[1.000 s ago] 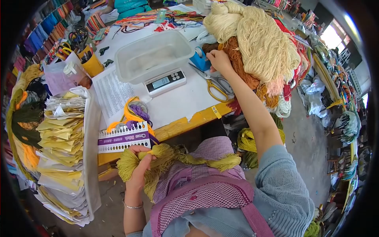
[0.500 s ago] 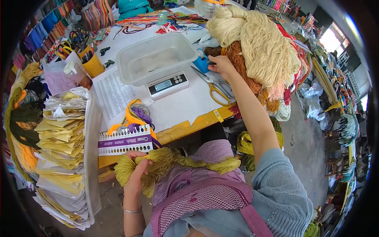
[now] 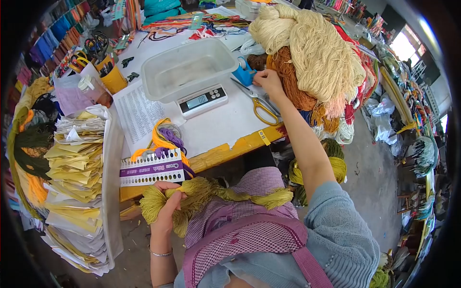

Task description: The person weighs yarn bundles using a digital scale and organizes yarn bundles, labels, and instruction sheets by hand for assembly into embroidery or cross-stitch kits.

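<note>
My left hand (image 3: 169, 204) is closed round a skein of olive-green thread (image 3: 204, 192), which trails over the lap. My right hand (image 3: 269, 82) reaches across the table to a blue tape dispenser (image 3: 244, 72); its fingertips are pressed together by the dispenser's right side, and whatever they pinch is too small to make out. Scissors with yellow handles (image 3: 265, 111) lie just below that hand. A clear plastic tub (image 3: 168, 91) sits on a digital scale (image 3: 202, 102). Close to my left hand is a purple-and-white thread card (image 3: 152, 169) with orange and purple threads.
Large cream skeins (image 3: 324, 57) and brown skeins (image 3: 290, 81) are heaped at the right of the table. A bin of folded papers (image 3: 77, 168) stands at the left. Behind it are a yellow pen holder (image 3: 113, 77) and a jar (image 3: 91, 89). Coloured threads (image 3: 216, 26) lie at the back.
My right hand has shifted slightly down at the dispenser, and its fingers have drawn together. The dispenser sits a little differently. My left hand still holds the olive-green skein.
</note>
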Demonstrator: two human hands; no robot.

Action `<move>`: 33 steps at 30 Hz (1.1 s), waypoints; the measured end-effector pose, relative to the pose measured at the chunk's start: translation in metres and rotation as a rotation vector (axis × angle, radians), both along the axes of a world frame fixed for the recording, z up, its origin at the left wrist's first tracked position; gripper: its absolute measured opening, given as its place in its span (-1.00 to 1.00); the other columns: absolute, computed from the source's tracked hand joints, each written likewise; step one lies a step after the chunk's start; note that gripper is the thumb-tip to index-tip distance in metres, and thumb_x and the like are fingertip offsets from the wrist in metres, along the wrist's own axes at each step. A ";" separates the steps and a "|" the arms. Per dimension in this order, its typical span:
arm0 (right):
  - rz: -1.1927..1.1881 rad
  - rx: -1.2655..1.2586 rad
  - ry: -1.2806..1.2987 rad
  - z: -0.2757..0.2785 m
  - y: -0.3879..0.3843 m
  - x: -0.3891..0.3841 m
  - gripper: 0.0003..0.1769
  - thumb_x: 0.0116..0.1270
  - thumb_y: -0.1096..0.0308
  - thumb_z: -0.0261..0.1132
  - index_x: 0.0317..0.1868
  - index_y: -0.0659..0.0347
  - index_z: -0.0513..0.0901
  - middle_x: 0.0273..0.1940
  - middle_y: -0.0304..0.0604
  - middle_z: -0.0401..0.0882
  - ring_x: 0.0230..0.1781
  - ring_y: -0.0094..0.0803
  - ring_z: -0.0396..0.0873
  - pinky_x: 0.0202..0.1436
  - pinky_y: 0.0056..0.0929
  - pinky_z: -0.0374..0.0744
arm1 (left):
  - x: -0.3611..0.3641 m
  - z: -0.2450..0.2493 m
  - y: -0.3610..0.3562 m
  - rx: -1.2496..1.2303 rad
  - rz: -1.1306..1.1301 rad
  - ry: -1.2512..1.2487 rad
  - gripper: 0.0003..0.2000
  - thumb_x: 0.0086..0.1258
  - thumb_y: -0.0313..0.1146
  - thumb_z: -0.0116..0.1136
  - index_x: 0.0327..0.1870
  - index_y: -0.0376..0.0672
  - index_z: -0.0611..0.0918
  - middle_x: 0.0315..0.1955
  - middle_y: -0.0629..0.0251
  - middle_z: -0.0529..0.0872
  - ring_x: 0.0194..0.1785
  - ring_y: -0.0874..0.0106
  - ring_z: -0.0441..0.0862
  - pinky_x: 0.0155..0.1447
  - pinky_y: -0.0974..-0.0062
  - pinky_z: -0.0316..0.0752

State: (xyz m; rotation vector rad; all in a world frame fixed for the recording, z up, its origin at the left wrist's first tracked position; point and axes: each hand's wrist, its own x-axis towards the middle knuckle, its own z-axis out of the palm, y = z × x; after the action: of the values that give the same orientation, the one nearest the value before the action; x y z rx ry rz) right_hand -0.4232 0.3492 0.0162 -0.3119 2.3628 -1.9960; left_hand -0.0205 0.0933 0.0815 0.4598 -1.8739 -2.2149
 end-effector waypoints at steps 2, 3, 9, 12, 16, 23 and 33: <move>0.002 0.118 0.063 -0.007 0.008 -0.007 -0.90 0.24 0.49 0.29 -0.29 0.37 0.64 -0.34 -0.18 0.62 -0.38 -0.49 0.63 -0.23 -0.56 0.59 | 0.001 0.002 0.000 -0.006 0.007 0.002 -0.87 0.31 -0.51 0.17 -0.16 -0.26 0.53 -0.43 0.30 0.63 -0.49 0.66 0.44 -0.41 0.74 0.29; 0.008 0.243 0.133 -0.008 0.011 -0.012 -0.92 0.22 0.50 0.28 -0.32 0.36 0.64 -0.43 -0.20 0.61 -0.43 -0.52 0.61 -0.30 -0.56 0.57 | 0.001 0.002 -0.001 -0.030 -0.009 -0.002 -0.86 0.33 -0.50 0.19 -0.14 -0.25 0.53 -0.40 0.29 0.66 -0.48 0.66 0.46 -0.38 0.73 0.33; 0.170 -0.228 -0.050 0.069 -0.038 0.130 -0.90 0.35 0.40 0.28 -0.21 0.24 0.57 -0.51 -0.22 0.59 -0.54 -0.59 0.57 -0.47 -0.64 0.53 | -0.004 0.010 0.008 -0.014 -0.005 0.060 -0.61 0.42 -0.48 0.09 0.24 -0.25 0.35 -0.21 0.23 0.69 -0.43 0.66 0.44 -0.29 0.70 0.39; 0.509 -0.240 -0.372 0.108 -0.055 0.237 -0.91 0.36 0.41 0.27 -0.20 0.25 0.57 -0.65 -0.27 0.54 -0.75 -0.59 0.48 -0.69 -0.68 0.41 | -0.008 0.019 0.016 -0.054 -0.070 0.102 -0.53 0.42 -0.49 0.07 0.32 -0.22 0.25 -0.18 0.21 0.69 -0.43 0.65 0.45 -0.28 0.70 0.43; 0.679 -0.257 -0.467 0.111 -0.065 0.293 -0.82 0.38 0.33 0.30 -0.14 0.27 0.62 -0.66 -0.31 0.54 -0.76 -0.69 0.44 -0.71 -0.74 0.37 | -0.007 0.019 0.025 -0.088 -0.073 0.139 -0.53 0.42 -0.51 0.07 0.33 -0.22 0.26 -0.19 0.23 0.68 -0.41 0.66 0.47 -0.27 0.69 0.45; 0.646 -0.316 -0.399 0.098 -0.072 0.302 -0.82 0.39 0.37 0.28 -0.11 0.31 0.60 -0.58 -0.34 0.58 -0.70 -0.75 0.46 -0.68 -0.78 0.37 | 0.006 0.023 0.030 -0.113 -0.075 0.150 -0.51 0.42 -0.49 0.08 0.35 -0.23 0.26 -0.23 0.30 0.64 -0.39 0.65 0.47 -0.30 0.69 0.46; 0.535 0.258 0.772 0.095 -0.063 0.299 -0.64 -0.04 0.35 0.50 -0.15 0.11 0.72 -0.15 -0.21 0.60 -0.13 -0.24 0.54 -0.15 -0.31 0.52 | 0.010 0.025 0.026 -0.072 -0.177 0.147 -0.43 0.39 -0.48 0.12 0.41 -0.20 0.23 -0.27 0.36 0.60 -0.39 0.64 0.47 -0.29 0.68 0.45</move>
State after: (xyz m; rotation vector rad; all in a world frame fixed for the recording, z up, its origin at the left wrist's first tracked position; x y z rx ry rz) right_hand -0.1238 0.2866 0.1111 -1.7352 2.4394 -1.4394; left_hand -0.0103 0.1189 0.1070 0.1187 -1.9757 -2.2110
